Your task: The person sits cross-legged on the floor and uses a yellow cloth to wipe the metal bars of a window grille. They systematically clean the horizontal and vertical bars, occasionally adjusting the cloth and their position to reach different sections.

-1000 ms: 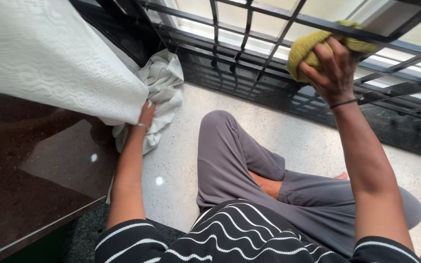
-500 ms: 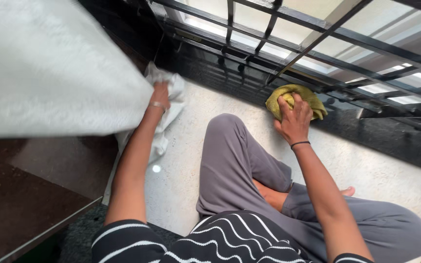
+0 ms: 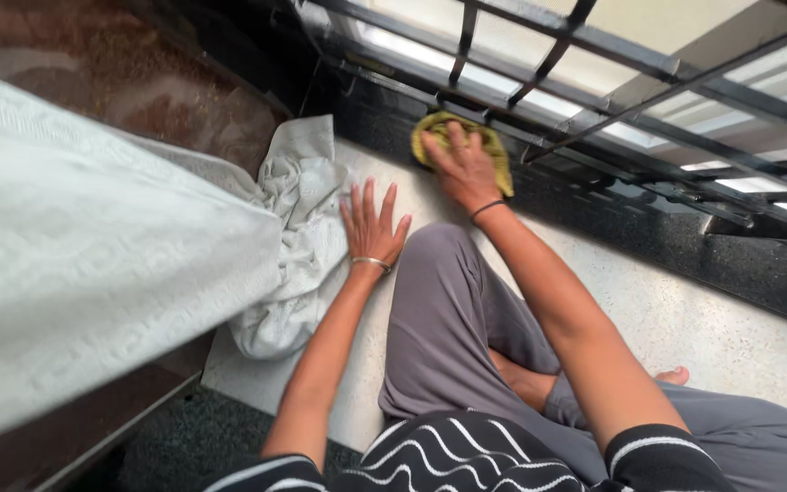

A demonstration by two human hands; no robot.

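A white textured bedcover (image 3: 93, 264) fills the left of the view, draped off a dark wooden bed frame (image 3: 138, 82), with its bunched end (image 3: 298, 228) spilling onto the speckled terrazzo floor (image 3: 667, 319). A black metal window grille (image 3: 594, 55) runs across the top above a dark polished stone sill (image 3: 667, 237). The person sits cross-legged in grey trousers (image 3: 448, 319). The left hand (image 3: 373, 226) lies flat with fingers spread on the floor, grasping nothing, its edge just beside the bunched cloth. The right hand (image 3: 460, 169) presses a yellow-green rag (image 3: 466, 146) against the sill's base under the grille, palm down rather than clenched around it. A hard swipe could likely knock knuckles on the lower bars, and the rag may snag there.
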